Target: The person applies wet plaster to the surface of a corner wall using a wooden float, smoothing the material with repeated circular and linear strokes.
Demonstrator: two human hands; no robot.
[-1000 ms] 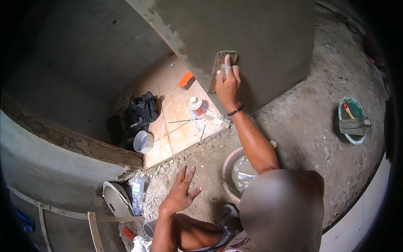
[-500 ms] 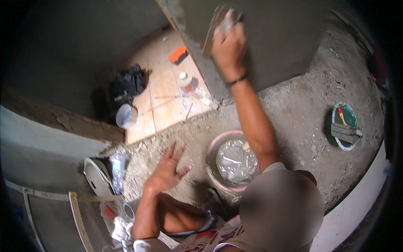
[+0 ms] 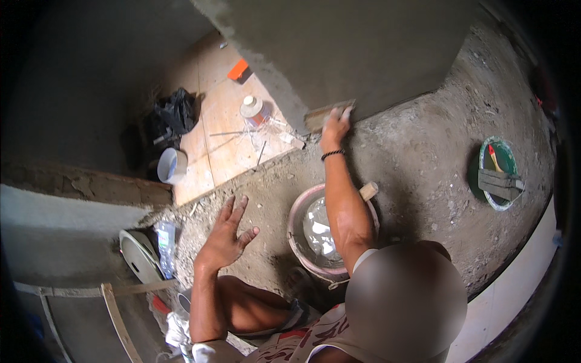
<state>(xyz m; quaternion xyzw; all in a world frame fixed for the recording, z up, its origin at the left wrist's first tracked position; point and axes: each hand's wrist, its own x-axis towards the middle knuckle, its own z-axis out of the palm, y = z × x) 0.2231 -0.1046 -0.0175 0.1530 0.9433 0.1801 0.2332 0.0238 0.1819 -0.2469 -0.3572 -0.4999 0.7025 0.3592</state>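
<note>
My right hand (image 3: 336,129) is closed on a plastering float (image 3: 316,119), a flat brownish board. The float lies against the bottom edge of a grey, freshly plastered wall (image 3: 369,54), near its left corner. Under my right forearm stands a pinkish round tub (image 3: 295,241) holding wet grey mix and water. A pale wooden handle (image 3: 368,191) sticks up past the tub's right rim. To the left, my left hand (image 3: 224,239) hangs over the rubble floor with its fingers spread, holding nothing.
A green bucket (image 3: 511,160) at right carries a brush (image 3: 494,158) and grey blocks (image 3: 497,184). On the tiles are a white-capped bottle (image 3: 251,110), an orange-black tool (image 3: 239,69), a black bag (image 3: 178,112) and a white pail (image 3: 172,166). Wooden bars (image 3: 115,314) stand lower left.
My right hand has brought the float down the wall to its bottom edge. My left hand has shifted slightly left and stays open. The view has moved a little.
</note>
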